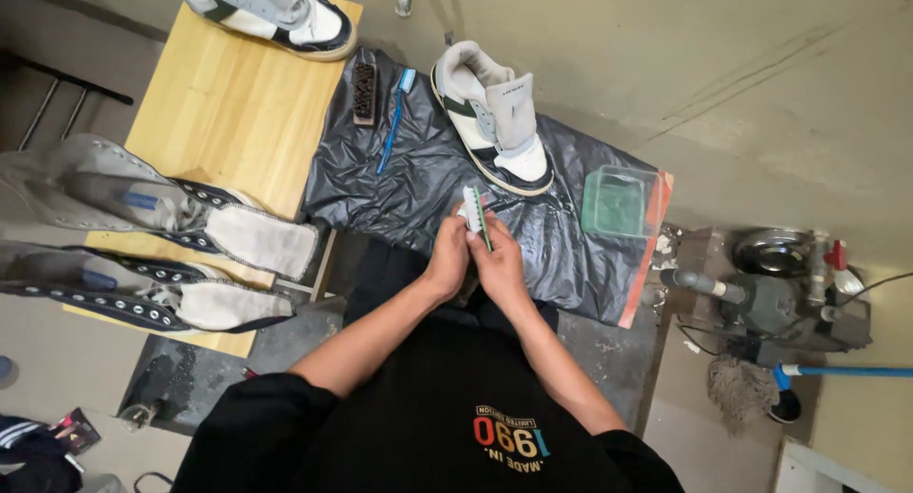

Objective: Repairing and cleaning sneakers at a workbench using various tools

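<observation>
- A small green-and-white brush (475,212) is held at the centre of the frame, pinched between both hands, which are drawn close together and touch.
- The left hand (449,255) is closed around the brush's lower part from the left; the right hand (497,260) is closed on it from the right, with the bristle end sticking up above the fingertips.
- The brush appears to be held upright over the black plastic sheet (418,184), probably so that drips and dirt are caught by the sheet.
- Just above the hands, a white sneaker with green trim (493,122) is laid on the sheet, near the brush but not touching it.
- At the upper left of the sheet a brown bristle brush (364,92) and a blue toothbrush (394,122) are laid side by side.
- To the right, a clear green-tinted container (618,203) is set on the sheet's edge.
- On the wooden table (228,103) at the left, the matching sneaker (271,13) and two grey high-top shoes (152,251) are spread out, seemingly for access.
</observation>
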